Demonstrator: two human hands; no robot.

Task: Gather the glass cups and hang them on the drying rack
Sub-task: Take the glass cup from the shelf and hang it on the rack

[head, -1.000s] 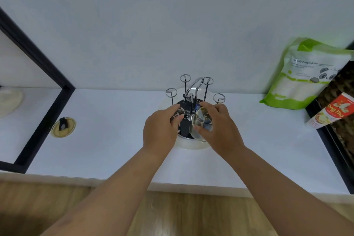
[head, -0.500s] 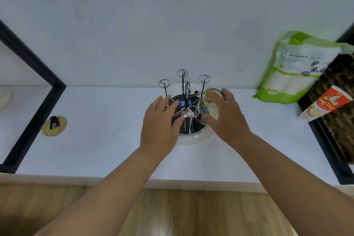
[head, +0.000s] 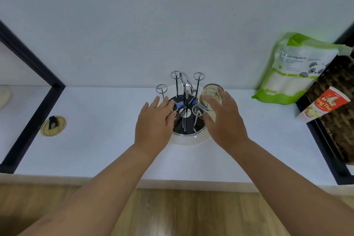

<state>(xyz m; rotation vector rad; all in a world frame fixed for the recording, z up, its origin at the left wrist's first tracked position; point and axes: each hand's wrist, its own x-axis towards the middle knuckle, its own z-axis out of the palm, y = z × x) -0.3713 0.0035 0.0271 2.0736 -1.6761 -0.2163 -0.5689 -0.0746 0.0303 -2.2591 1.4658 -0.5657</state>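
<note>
The drying rack stands mid-counter: a white round base, a dark dish, and several chrome pegs with ring tops around a central handle. A clear glass cup hangs upside down on the right rear peg. My right hand lies against the cup's near side, fingers spread and loose rather than gripping. Over the rack's left side hovers my left hand, fingers apart with nothing in it, its fingertips at a left peg. The front peg and the rear pegs are bare.
A green and white pouch leans on the wall at right, beside a red and white tube and a dark woven basket. A round lid lies on the counter at left, near a black frame.
My right hand carried the glass cup from the rack's front to the right rear peg and loosened its fingers. My left hand spread open. The view moved slightly.
</note>
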